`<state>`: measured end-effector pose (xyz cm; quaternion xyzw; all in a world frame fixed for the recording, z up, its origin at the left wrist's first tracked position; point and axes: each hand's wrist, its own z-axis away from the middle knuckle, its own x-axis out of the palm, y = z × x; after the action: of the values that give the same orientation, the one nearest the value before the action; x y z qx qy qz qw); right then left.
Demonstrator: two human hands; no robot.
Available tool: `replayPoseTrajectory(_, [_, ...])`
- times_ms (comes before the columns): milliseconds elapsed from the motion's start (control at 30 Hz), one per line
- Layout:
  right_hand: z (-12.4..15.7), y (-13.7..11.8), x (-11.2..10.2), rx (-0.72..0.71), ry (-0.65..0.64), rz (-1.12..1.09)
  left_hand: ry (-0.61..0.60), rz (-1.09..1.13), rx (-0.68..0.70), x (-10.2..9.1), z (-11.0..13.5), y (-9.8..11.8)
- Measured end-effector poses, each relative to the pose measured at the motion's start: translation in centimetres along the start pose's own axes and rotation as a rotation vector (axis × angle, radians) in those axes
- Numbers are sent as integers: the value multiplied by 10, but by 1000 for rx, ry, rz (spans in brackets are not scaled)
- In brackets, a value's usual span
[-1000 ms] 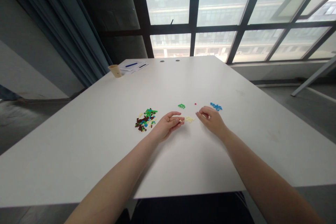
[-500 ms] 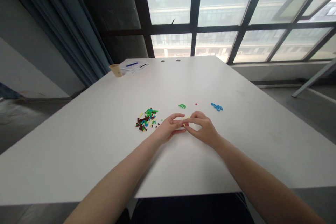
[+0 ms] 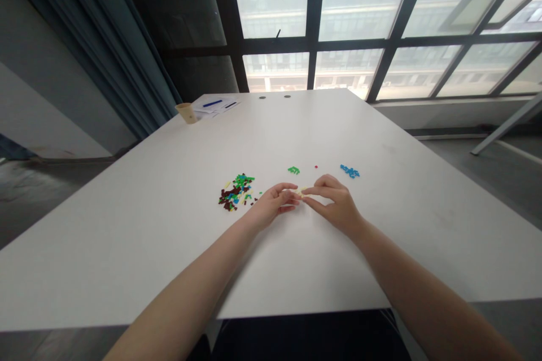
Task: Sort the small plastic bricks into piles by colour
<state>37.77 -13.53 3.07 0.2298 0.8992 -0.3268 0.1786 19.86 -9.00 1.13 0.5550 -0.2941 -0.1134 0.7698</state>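
From the head cam, the left hand (image 3: pixel 271 207) and right hand (image 3: pixel 334 206) nearly meet above the white table (image 3: pixel 127 237), around a little bunch of pale yellow plastic bricks (image 3: pixel 301 193). The right is pinched in toward them and the left is loosely curled. Honestly, the bricks are too small here to tell whether either hand is gripping one or just touching it. Just left of the left hand is a mixed pile of green, brown, blue and yellow bricks (image 3: pixel 235 193). Ahead lie a green cluster (image 3: pixel 293 170), a lone red brick (image 3: pixel 315 167) and a blue cluster (image 3: pixel 349 171). A paper cup (image 3: pixel 187 113) stands beside papers (image 3: pixel 214 106) at the far edge.
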Motion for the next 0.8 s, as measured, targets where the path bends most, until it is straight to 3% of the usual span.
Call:
replayPoseTrajectory(267, [-6,0,-16,28,39,79,100,-357,-9,-4,-3,1])
replayPoseTrajectory(367, [-3,15,-13,159,-70,146,189,-758,157,-14,1,12])
replayPoseTrajectory(467, [4,34,-7,379,-248,236,417,-1197,272,-30,11,28])
replayPoseTrajectory(533, [9,44,-3,497,-328,288,498,-1352,165,-41,16,38])
replayPoseTrajectory(600, [14,50,0,566,-374,323,502,-1447,20,-50,19,43])
replayPoseTrajectory(700, [18,54,5,607,-402,355,421,-1525,-176,-58,21,46])
replayPoseTrajectory(800, [21,57,8,619,-398,354,306,-1525,-264,-63,23,46])
